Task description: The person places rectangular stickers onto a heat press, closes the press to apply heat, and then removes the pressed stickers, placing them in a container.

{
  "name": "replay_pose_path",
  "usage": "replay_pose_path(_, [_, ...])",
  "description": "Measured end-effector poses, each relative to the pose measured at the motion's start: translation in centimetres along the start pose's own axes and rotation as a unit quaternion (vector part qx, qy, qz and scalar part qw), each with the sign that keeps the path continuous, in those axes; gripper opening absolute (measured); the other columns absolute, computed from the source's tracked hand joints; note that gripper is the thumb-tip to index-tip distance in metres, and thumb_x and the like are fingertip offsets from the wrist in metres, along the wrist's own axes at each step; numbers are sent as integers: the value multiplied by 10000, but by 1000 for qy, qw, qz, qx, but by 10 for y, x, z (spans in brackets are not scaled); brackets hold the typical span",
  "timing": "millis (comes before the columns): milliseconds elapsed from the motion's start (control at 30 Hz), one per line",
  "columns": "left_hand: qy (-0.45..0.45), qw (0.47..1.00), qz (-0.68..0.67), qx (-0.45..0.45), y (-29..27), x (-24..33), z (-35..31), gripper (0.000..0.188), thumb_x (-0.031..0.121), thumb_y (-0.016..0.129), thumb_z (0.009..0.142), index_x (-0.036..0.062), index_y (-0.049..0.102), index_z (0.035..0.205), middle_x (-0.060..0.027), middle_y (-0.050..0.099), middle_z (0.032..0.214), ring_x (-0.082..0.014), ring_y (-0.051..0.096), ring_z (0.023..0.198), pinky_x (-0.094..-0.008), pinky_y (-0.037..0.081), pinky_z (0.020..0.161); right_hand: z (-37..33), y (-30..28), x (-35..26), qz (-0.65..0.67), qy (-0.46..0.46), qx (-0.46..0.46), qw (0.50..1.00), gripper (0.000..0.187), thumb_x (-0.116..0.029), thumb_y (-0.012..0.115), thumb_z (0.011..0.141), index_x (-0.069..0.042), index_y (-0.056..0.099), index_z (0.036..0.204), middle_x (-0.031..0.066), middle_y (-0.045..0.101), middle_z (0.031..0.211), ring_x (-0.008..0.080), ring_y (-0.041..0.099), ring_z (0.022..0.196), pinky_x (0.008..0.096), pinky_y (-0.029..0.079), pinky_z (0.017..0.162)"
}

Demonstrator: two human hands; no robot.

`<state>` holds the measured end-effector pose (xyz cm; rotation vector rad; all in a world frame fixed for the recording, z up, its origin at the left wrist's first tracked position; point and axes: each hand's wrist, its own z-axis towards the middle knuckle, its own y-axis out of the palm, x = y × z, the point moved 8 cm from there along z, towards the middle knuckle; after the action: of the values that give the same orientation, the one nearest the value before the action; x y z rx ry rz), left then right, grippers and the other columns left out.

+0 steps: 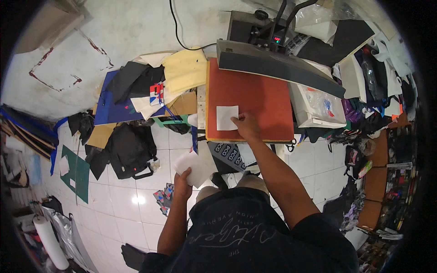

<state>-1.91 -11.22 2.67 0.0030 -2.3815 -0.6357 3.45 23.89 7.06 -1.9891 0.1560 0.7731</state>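
Note:
A white paper square [226, 117] lies flat on the red pad [261, 93] of a heat press, near the pad's front left. My right hand [248, 127] reaches over the pad, its thumb and fingers pinched at the square's right edge. Lower and to the left, my left hand [183, 185] grips white paper sheets [195, 169] in front of my body, thumb on top. How many sheets it holds I cannot make out. Behind the pad, the press's dark upper plate [277, 68] is raised and swung back.
Left of the press, a blue board [107, 107] carries dark cloth and yellow fabric [185, 70]. A white tray [314, 107] with plastic bags stands to the right. A black bag [131, 150] and a green cutting mat [75, 173] lie on the tiled floor.

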Motion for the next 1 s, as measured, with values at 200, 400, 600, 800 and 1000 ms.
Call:
replay_pose_path(200, [13,1000,11,4,-3,4,0,435,69,609,888,-1,481,1298,-140,608,1189,-295,597,1110,-401,485,954,-3,-1,-8,-43,-48,33,997,430,-423,747,782,-70,656,1009,138,699,981,329,667,921,452,516,789])
replay_pose_path(400, [24,999,15,14,0,5,-6,410,87,603,881,1,501,1269,-136,608,1160,-288,606,1068,-420,488,937,-10,-9,-18,-68,-72,81,992,487,-426,753,779,-75,571,1064,119,668,997,330,654,947,454,508,803])
replay_pose_path(600, [26,999,25,-19,19,3,-9,425,85,594,887,-9,489,1288,-137,603,1174,-288,599,1086,-414,482,951,-3,-9,-10,-63,-33,43,997,501,-448,745,786,-94,550,1082,120,628,1079,334,628,1007,461,495,831])
replay_pose_path(800, [30,998,47,-27,46,11,-9,452,90,594,894,-15,465,1314,-150,594,1198,-282,594,1109,-406,479,959,-19,-16,-11,36,-102,-9,994,474,-449,744,797,-52,608,1016,127,663,955,280,653,857,398,509,751])
replay_pose_path(1000, [53,994,56,-81,94,17,-11,470,113,691,861,-15,506,1274,-139,628,1155,-249,631,1041,-374,520,885,-105,19,-13,153,-175,-249,940,426,-390,784,779,-16,636,917,95,652,795,183,615,729,336,489,682])
